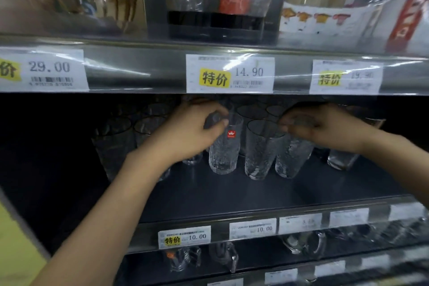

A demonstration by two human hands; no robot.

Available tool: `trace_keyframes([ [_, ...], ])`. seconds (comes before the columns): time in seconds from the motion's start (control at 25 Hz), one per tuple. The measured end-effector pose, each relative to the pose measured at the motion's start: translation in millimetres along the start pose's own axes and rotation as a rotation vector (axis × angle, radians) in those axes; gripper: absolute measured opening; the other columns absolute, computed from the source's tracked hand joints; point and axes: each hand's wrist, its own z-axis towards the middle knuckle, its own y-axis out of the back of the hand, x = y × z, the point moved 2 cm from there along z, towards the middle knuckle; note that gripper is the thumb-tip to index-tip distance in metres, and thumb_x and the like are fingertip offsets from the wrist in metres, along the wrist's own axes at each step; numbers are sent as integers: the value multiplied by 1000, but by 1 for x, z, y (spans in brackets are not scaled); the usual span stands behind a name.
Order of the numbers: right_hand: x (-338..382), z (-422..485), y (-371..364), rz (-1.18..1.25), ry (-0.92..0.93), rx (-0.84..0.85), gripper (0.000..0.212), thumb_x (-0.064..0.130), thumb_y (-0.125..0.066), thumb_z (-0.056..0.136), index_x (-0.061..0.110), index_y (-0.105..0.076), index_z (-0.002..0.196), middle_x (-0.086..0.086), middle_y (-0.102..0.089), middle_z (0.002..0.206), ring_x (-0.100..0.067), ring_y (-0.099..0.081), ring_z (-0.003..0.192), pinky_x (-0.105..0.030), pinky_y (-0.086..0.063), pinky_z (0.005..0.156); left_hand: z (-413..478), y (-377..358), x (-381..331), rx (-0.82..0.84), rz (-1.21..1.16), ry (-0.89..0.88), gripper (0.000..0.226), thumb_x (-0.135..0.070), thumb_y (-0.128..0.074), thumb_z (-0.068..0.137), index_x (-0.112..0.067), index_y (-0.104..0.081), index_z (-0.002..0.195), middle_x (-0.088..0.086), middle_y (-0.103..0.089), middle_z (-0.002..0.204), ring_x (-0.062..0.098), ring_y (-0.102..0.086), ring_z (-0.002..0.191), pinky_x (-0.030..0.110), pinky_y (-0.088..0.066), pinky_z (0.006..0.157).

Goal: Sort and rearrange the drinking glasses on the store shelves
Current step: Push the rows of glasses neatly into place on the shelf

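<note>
Several tall textured drinking glasses stand on the dark middle shelf (232,193). My left hand (192,130) grips the rim of a glass with a red sticker (224,153). My right hand (325,126) holds the rim of a textured glass (292,158) standing further right. Between them stands another textured glass (261,148), untouched. More glasses (255,111) fill the dark rear of the shelf, and smooth ones (123,141) stand to the left.
The shelf above carries boxed glassware (216,4) and price tags (229,73) on its front edge, close over my hands. A lone glass (343,160) stands at the right. The lower shelf holds glass mugs (304,242) behind price labels (184,237).
</note>
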Motion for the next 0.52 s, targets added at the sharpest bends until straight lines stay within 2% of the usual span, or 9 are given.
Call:
trace_keyframes([
  [0.04, -8, -7, 2, 31, -19, -17, 13, 42, -66, 89, 40, -70, 102, 29, -67, 104, 8, -61, 95, -10, -42, 85, -2, -6, -9, 4, -27, -23, 19, -20, -68, 92, -13, -72, 109, 0, -72, 110, 11, -62, 103, 11, -40, 83],
  [0.12, -23, -18, 7, 92, -58, -48, 13, 40, -67, 89, 40, -71, 101, 27, -69, 101, 11, -62, 93, -8, -43, 82, -2, -20, -25, 29, -38, -76, 20, -21, -68, 92, -13, -72, 110, 0, -72, 110, 14, -64, 103, 21, -46, 90],
  [0.2, -40, -25, 12, 100, -61, -87, 11, 36, -68, 90, 37, -73, 100, 22, -70, 103, 6, -63, 95, -11, -46, 84, 3, -34, -42, 67, -42, -78, 23, -25, -68, 92, -16, -70, 113, -1, -70, 111, 16, -64, 104, 27, -48, 90],
  [0.32, -59, -30, 21, 74, -71, -131, 7, 41, -67, 86, 45, -69, 92, 26, -67, 104, 4, -61, 96, -3, -42, 79, 16, -54, -60, 151, -33, -1, 34, -35, -66, 91, -25, -65, 123, -7, -65, 125, 10, -57, 115, 20, -42, 93],
  [0.36, -65, -30, 25, 82, -89, -123, 7, 41, -67, 86, 46, -68, 91, 26, -67, 104, 3, -62, 97, -5, -43, 80, 23, -60, -65, 164, -22, 26, 35, -35, -66, 92, -25, -63, 125, -7, -64, 128, 11, -57, 118, 21, -42, 96],
  [0.44, -77, -24, 33, 115, -109, -89, 10, 38, -66, 86, 44, -68, 93, 18, -69, 109, -6, -64, 104, -24, -50, 90, 42, -68, -70, 193, -3, 118, 34, -33, -63, 94, -27, -61, 128, -6, -62, 133, 14, -56, 122, 28, -43, 103],
  [0.52, -84, -15, 39, 113, -113, 5, 19, 38, -62, 88, 42, -66, 106, 18, -65, 122, -12, -61, 115, -34, -47, 100, 63, -72, -69, 268, 59, 221, 40, -28, -60, 96, -26, -53, 136, -3, -56, 141, 19, -54, 125, 35, -44, 105],
])
